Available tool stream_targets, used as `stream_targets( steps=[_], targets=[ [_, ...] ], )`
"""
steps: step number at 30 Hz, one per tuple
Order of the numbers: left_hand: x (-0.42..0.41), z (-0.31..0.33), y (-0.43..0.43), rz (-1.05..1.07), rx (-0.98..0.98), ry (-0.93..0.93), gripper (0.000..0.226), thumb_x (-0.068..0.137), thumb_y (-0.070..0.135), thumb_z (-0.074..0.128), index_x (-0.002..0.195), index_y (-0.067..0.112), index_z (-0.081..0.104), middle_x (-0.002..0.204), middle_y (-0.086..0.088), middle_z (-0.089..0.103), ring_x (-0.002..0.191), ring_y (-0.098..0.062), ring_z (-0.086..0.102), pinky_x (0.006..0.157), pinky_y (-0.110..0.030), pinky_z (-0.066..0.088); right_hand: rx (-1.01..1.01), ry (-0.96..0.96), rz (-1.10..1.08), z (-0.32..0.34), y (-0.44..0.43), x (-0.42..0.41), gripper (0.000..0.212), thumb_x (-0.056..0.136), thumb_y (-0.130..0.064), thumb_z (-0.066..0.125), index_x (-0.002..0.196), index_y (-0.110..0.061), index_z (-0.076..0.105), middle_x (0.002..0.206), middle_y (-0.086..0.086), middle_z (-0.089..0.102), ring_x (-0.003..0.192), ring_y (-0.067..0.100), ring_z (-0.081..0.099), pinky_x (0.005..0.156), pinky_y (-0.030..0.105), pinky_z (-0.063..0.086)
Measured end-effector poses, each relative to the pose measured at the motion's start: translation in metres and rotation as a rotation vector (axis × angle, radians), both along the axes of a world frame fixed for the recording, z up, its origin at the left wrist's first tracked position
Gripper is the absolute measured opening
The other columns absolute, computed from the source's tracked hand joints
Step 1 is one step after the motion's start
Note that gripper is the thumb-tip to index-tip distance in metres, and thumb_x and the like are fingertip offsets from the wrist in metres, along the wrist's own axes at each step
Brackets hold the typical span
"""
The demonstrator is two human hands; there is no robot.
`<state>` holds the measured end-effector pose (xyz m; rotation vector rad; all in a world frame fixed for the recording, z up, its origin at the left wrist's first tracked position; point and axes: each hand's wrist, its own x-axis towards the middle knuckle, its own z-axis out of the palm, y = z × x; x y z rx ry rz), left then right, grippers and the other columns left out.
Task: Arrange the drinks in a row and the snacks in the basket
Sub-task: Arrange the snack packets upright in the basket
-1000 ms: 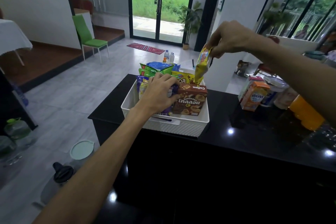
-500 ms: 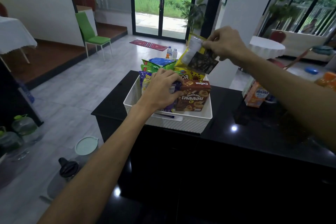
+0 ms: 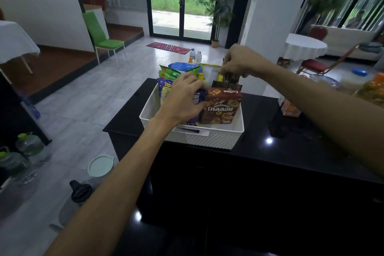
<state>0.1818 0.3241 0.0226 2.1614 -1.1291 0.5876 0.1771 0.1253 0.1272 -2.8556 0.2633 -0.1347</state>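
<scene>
Now the right hand point(image 3: 239, 64) pinches a dark snack packet point(image 3: 226, 83) upright, long axis vertical, directly over the gap behind the brown Collon box point(image 3: 221, 108) in the white basket point(image 3: 207, 139), while the left hand point(image 3: 182, 97) holds the purple packets point(image 3: 164, 91) aside.

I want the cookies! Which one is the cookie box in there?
Look on the black counter for the white basket. The brown box stands upright near its front right, beside the left hand. It is the only cardboard box among the bags, printed upside down with ring-shaped biscuits.
</scene>
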Motion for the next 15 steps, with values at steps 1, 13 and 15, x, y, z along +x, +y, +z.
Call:
stream_targets(
  steps=[1, 13, 15],
  targets=[
    [0.0, 0.0, 0.0, -0.005, -0.003, 0.002, 0.042, 0.075, 0.03, 0.083, 0.109, 0.011, 0.068, 0.113, -0.004, 0.064, 0.12, -0.025, 0.047, 0.106, -0.041, 0.035, -0.017, 0.033, 0.015, -0.006, 0.002, 0.001, 0.027, 0.086, -0.033, 0.072, 0.087, -0.006, 0.069, 0.077, 0.009, 0.069, 0.062, 0.017, 0.063, 0.044, 0.023, 0.044],
    [0.001, -0.002, -0.001, 0.003, 0.001, -0.003, 0.039, 0.077, 0.026, 0.081, 0.11, 0.011, 0.067, 0.122, -0.007, 0.057, 0.116, -0.023, 0.05, 0.102, -0.045, 0.042, -0.086, 0.094, 0.136, -0.029, -0.003, 0.01, 0.017, 0.083, -0.035, 0.074, 0.082, -0.019, 0.072, 0.083, 0.0, 0.068, 0.075, 0.013, 0.06, 0.052, 0.023, 0.041],
    [0.002, -0.004, -0.003, 0.025, 0.036, -0.022, 0.042, 0.078, 0.03, 0.079, 0.114, 0.014, 0.065, 0.137, -0.007, 0.052, 0.128, -0.026, 0.045, 0.11, -0.046, 0.035, -0.083, 0.128, 0.141, -0.02, -0.006, 0.011, 0.023, 0.083, -0.043, 0.073, 0.082, -0.02, 0.07, 0.076, -0.003, 0.067, 0.068, 0.013, 0.06, 0.048, 0.023, 0.042]
  ],
)
